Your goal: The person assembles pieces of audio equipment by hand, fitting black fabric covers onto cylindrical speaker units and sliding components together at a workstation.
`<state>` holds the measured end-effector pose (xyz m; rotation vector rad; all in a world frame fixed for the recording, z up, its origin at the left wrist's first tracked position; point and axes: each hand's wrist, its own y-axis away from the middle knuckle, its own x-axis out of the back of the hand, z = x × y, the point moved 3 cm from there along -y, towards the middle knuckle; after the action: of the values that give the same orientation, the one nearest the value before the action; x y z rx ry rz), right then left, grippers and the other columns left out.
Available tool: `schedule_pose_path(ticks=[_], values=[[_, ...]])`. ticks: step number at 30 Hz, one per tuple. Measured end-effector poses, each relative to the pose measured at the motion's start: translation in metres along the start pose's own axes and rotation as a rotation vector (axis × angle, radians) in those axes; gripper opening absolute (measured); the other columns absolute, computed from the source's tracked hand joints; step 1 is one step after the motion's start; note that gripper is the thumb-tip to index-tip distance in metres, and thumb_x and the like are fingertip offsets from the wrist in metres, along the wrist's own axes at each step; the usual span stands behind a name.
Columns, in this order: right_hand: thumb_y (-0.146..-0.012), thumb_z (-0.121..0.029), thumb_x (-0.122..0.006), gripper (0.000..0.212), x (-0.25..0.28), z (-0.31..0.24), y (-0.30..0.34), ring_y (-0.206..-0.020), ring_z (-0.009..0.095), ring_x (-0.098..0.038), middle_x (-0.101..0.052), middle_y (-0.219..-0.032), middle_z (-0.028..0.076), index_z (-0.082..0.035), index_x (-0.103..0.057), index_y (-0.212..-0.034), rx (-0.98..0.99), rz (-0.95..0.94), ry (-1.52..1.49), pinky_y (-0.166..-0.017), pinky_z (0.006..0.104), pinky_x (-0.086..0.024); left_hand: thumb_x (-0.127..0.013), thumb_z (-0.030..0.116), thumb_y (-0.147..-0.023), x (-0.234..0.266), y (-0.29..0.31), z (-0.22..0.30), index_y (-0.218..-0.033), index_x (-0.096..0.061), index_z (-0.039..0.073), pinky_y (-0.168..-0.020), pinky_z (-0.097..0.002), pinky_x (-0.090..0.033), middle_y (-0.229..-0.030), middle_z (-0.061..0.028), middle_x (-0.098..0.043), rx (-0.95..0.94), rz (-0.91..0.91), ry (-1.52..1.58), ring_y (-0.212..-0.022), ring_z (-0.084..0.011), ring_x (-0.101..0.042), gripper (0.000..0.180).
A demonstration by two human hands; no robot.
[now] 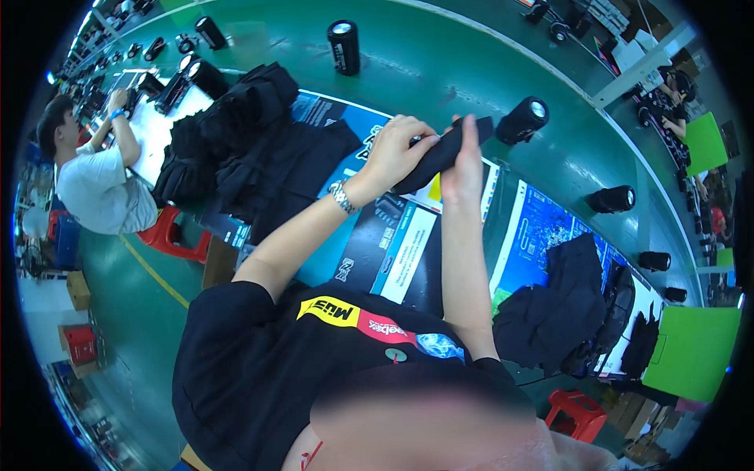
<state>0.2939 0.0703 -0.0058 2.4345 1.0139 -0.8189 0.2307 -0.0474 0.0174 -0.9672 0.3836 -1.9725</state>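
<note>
Between my two hands, above the work surface, is a soft black cloth pouch (430, 166), held at a slant; whether anything is inside it cannot be seen. My left hand (399, 153) is closed, pinching the upper left side of the cloth between thumb and fingers. My right hand (465, 169) presses along its right side, fingers pointing away from me and partly hidden by the cloth. Beneath them lie printed cardboard sheets (369, 251) in blue, black and white. To the left of my hands rises a heap of black cloth pouches (236, 145).
Black cylindrical speakers stand or lie along the green belt, among them one speaker (343, 49) ahead and another speaker (524, 120) right of my hands. More black cloth (550, 306) is piled at right. A co-worker (106, 173) sits at left near a red stool (177, 235).
</note>
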Motion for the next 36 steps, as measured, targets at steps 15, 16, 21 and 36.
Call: schedule_pose_path(ticks=[15, 16, 21, 36], values=[[-0.082, -0.006, -0.07, 0.039, -0.071, 0.077, 0.055, -0.099, 0.019, -0.061, -0.063, -0.107, 0.011, 0.003, -0.054, -0.116, -0.287, -0.275, 0.178, -0.09, 0.0297, -0.046, -0.061, 0.012, -0.091, 0.111, 0.086, -0.044, -0.098, -0.057, 0.004, -0.07, -0.0188, -0.049, -0.088, -0.0013, -0.062, 0.777, 0.342, 1.141, -0.078, -0.0061, -0.06, 0.011], [-0.082, -0.006, -0.07, 0.039, -0.072, 0.077, 0.054, -0.099, 0.019, -0.061, -0.063, -0.107, 0.011, 0.003, -0.054, -0.116, -0.289, -0.269, 0.175, -0.09, 0.0297, -0.046, -0.062, 0.011, -0.091, 0.114, 0.088, -0.045, -0.098, -0.057, 0.004, -0.07, -0.0191, -0.05, -0.088, -0.0014, -0.062, 0.806, 0.344, 1.178, -0.078, -0.0066, -0.06, 0.011], [-0.083, 0.001, -0.062, 0.029, -0.069, 0.07, 0.047, -0.096, 0.023, -0.064, -0.064, -0.103, 0.013, 0.002, -0.054, -0.111, -0.235, -0.256, 0.036, -0.087, 0.0327, -0.05, -0.061, 0.012, -0.091, 0.125, 0.097, -0.053, -0.1, -0.058, 0.004, -0.071, -0.0202, -0.049, -0.089, -0.0008, -0.062, 0.711, 0.463, 1.012, -0.078, -0.0066, -0.06, 0.012], [-0.082, -0.019, -0.072, 0.021, -0.079, 0.056, 0.068, -0.053, 0.002, -0.042, -0.055, -0.072, -0.005, -0.005, -0.067, -0.097, -0.378, -0.371, 0.482, -0.044, 0.0173, -0.025, -0.068, -0.006, -0.078, 0.125, 0.065, -0.019, -0.102, -0.055, 0.004, -0.082, -0.0217, -0.046, -0.093, -0.001, -0.057, 0.481, 0.337, 0.868, -0.09, -0.0084, -0.057, 0.029]])
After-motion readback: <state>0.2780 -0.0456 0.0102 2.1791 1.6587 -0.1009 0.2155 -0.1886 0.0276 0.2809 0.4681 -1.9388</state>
